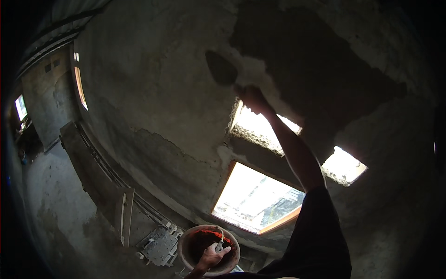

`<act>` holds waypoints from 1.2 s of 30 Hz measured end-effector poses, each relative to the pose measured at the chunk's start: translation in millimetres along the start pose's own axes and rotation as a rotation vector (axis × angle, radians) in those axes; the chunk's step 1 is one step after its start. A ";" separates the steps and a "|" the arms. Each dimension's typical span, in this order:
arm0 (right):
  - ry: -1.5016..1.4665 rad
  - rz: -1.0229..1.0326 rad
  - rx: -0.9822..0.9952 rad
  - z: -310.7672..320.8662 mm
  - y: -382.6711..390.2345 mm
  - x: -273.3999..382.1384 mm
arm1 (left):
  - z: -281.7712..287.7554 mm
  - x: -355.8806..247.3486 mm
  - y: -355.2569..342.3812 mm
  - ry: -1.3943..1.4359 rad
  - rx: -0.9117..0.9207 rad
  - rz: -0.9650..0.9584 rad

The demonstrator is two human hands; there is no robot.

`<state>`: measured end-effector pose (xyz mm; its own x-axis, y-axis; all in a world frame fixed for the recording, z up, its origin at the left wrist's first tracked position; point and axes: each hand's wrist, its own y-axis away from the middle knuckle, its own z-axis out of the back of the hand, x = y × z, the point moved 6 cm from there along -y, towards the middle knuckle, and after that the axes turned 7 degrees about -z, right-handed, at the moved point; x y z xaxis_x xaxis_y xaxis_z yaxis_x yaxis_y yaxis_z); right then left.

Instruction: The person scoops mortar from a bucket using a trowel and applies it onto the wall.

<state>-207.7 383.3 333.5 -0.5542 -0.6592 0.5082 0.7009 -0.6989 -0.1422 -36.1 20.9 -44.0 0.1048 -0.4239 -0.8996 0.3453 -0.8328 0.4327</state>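
My right hand [254, 98], raised on an outstretched arm, is closed round the handle of a trowel [220, 69]. The trowel's dark pointed blade is at the plastered wall [176, 93], left of a large dark, wet-looking patch [306, 60]. Whether the blade touches the wall is hard to tell in the dim light. Low down, my left hand [210, 258] is closed at a round bucket [182, 249], over its opening. It grips the bucket's pale, cord-like handle [221, 232], which runs up toward the far rim. Orange-red shows on the bucket's inner wall; its contents are too dark to make out.
Two rough-edged bright openings [344, 166] pierce the wall beside my right arm. Below them is a wood-framed window [258, 197]. Long boards [88, 160] lie along the wall's foot at left, near a mortar-crusted board [160, 245] on the floor [60, 195].
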 end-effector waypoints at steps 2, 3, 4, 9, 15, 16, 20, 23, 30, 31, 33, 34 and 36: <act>-0.187 -0.273 0.091 -27.3 49.7 -70.8 | -5.2 -8.4 -3.5 -0.026 -0.016 -0.049; -0.573 -0.047 0.172 -42.6 110.2 -64.6 | -7.7 -5.7 -4.8 -0.024 -0.008 -0.048; -0.360 -0.099 0.223 -57.5 129.4 -125.2 | -13.7 -2.8 -8.0 -0.065 0.047 -0.022; -0.316 -0.410 0.459 -170.7 315.7 -248.8 | -20.7 -8.9 -4.4 -0.120 0.127 0.066; -0.345 -0.506 0.270 -183.9 490.8 -292.9 | -44.9 -18.3 -14.6 -0.146 0.138 0.012; -0.273 -0.535 0.258 -183.4 511.8 -296.0 | -48.1 -18.5 -14.2 -0.149 0.122 0.016; -0.218 -0.613 0.176 -184.0 581.4 -311.2 | -70.9 -21.6 -23.0 -0.128 0.117 -0.074; -0.487 -0.526 0.083 -196.8 624.3 -327.4 | -91.6 -16.8 -18.6 -0.095 0.144 -0.045; -0.233 -0.870 0.325 -144.4 670.6 -285.2 | -142.1 2.0 -3.2 0.052 0.282 0.014; -0.318 -0.903 0.374 -148.3 675.8 -287.0 | -147.7 -2.8 0.1 0.023 0.280 0.017; -0.378 -0.858 0.346 -161.2 682.3 -288.4 | -157.9 -4.6 -0.6 -0.026 0.313 0.016; -0.344 -0.785 0.278 -168.2 686.6 -288.6 | -159.4 -19.5 6.2 -0.163 0.294 -0.056; -0.223 -0.765 0.218 -178.4 686.0 -295.1 | -173.6 -27.9 12.7 -0.173 0.335 -0.110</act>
<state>356.6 48.9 -65.6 -0.8274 0.0638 0.5580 0.2501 -0.8477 0.4677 127.3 84.0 -23.7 -0.0841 -0.3551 -0.9310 0.0189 -0.9347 0.3548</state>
